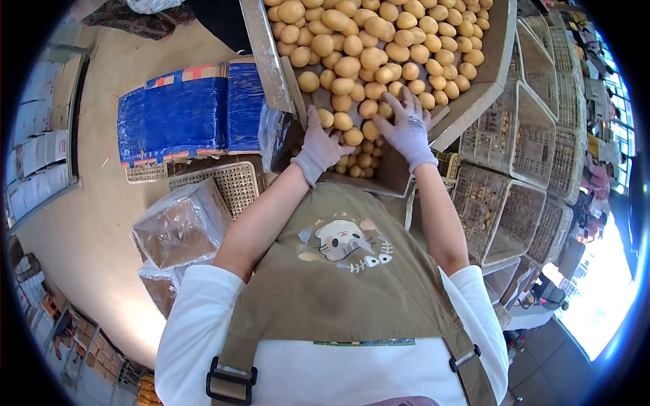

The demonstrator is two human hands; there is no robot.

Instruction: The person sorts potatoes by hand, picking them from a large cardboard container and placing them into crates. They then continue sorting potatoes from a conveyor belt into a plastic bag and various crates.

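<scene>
Many round yellow-brown fruits or potatoes [347, 66] lie on a sloping tray [504, 51] with raised sides. At the tray's narrow lower mouth is my left hand [320, 147], in a pale glove, its fingers apart beside a few of the pieces. My right hand [408, 132], gloved in white, reaches over the pieces with its fingers spread, the tips touching some of them. Below the mouth, between my hands, a box [393, 177] holds more of the same pieces. Neither hand is closed round a piece.
Stacked plastic crates [497, 142] stand to the right. On the left are cartons under blue wrap [172, 116], a beige crate [238, 188] and a box in clear plastic [179, 227]. Shelves [40, 145] line the far left. A person in pink [597, 179] is at the far right.
</scene>
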